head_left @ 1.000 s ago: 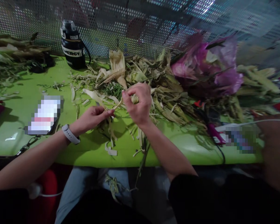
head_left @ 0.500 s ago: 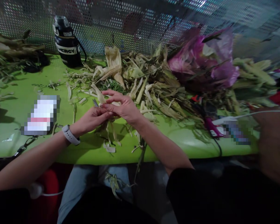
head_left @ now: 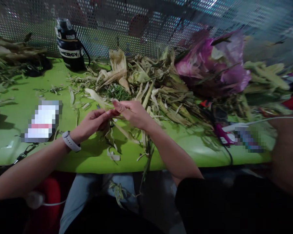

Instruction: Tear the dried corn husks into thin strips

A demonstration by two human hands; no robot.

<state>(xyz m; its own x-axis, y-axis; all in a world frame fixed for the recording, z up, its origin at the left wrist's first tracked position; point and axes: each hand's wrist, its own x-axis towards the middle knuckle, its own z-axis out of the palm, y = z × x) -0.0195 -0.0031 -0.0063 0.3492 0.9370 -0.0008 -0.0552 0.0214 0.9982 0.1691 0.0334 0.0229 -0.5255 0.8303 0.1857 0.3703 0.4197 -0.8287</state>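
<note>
Husk strip (head_left: 95, 97) runs into the closed fingertips of the left hand (head_left: 92, 122) and right hand (head_left: 134, 113), pinched above the worktop (head_left: 95, 162). Fingertip work on it looks like the step; the next move calls for a steady pinch. Beyond: uncountable loose husks (head_left: 170, 97), one bottle (head_left: 70, 48), one pink bag (head_left: 209, 65), two blurred phones (head_left: 42, 120).

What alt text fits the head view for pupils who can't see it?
A person's left hand and right hand pinch pale husk strips over a green table; beyond lie heaped corn husks, a black bottle and a pink plastic bag.
</note>
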